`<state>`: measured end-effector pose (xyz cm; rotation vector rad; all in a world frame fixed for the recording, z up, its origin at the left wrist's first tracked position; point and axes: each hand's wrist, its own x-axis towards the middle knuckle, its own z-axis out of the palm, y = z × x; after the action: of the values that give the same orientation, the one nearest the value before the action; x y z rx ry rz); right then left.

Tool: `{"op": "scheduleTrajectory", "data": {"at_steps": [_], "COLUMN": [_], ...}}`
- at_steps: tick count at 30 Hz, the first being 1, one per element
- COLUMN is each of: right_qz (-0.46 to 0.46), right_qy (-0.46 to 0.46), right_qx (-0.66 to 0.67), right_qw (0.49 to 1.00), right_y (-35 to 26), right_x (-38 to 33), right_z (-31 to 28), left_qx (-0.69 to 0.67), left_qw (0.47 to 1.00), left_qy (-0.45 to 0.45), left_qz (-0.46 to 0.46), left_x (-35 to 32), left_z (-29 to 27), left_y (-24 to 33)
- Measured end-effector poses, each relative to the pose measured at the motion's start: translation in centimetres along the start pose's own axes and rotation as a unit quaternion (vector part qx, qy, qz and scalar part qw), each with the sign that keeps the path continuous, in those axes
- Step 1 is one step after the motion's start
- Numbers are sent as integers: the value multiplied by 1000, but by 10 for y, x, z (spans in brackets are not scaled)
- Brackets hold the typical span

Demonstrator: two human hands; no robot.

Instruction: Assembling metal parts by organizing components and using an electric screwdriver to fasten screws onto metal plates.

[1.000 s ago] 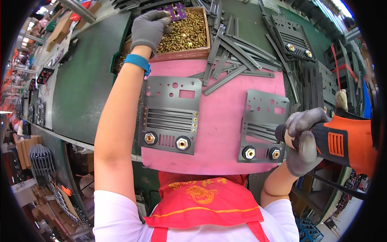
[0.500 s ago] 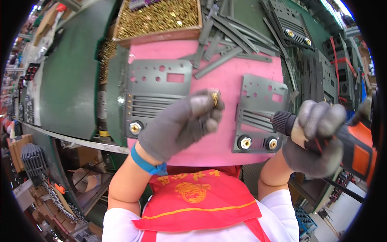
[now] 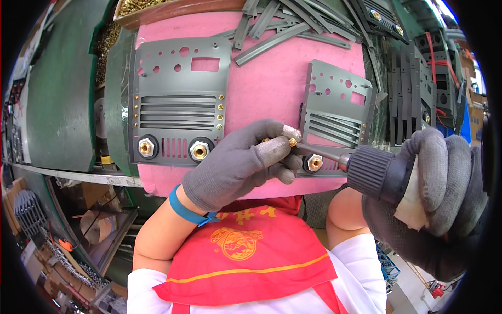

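Observation:
My left hand (image 3: 240, 162), in a grey glove, is closed, pinching small brass screws (image 3: 292, 142) between thumb and forefinger. My right hand (image 3: 439, 183), gloved too, is wrapped round an electric screwdriver (image 3: 374, 170) with a black ribbed collar. Its bit points left, the tip at the pinched screw; whether they touch I cannot tell. Left of my hands lies a grey slotted metal panel (image 3: 183, 83) with brass screws beside its slots and two hex-nut brass connectors. Behind the screwdriver lies a similar panel (image 3: 334, 76), partly hidden, one connector (image 3: 314, 163) showing near its lower edge.
Both panels rest on a pink mat (image 3: 261, 89). Loose grey metal strips (image 3: 272, 44) are heaped at its far side. A cardboard box (image 3: 167, 14) of brass pieces stands at the far left. More dark panels (image 3: 410, 83) stand on the right, some tied with red cord.
My right hand has brought the screwdriver away from the right panel, up to the screws in my left hand. The view has shifted, and the left panel's second connector and right-side screws now show.

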<state>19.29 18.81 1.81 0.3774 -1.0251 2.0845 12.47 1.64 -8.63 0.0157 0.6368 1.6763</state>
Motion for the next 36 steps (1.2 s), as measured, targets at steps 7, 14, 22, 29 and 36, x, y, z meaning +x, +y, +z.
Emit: {"op": "scheduleTrajectory", "data": {"at_steps": [7, 14, 22, 29, 36], "right_qz": [19, 34, 48, 21, 92], "right_qy": [8, 20, 29, -48, -64], "right_qx": [7, 8, -14, -210, -205], "right_qw": [1000, 999, 998, 976, 972], "right_y": [5, 7, -19, -17, -4], "right_x": [-2, 8, 3, -1, -10], "right_z": [2, -13, -17, -46, -54], "left_qx": [-6, 101, 341, 499, 386], "left_qw": [1000, 994, 916, 824, 900], "left_qy": [-13, 2, 202, 224, 192], "left_qz": [18, -34, 66, 150, 61], "left_x": [0, 1, 7, 31, 29], "left_z": [-1, 5, 12, 19, 12], "left_y": [-3, 10, -19, -65, -32]}}
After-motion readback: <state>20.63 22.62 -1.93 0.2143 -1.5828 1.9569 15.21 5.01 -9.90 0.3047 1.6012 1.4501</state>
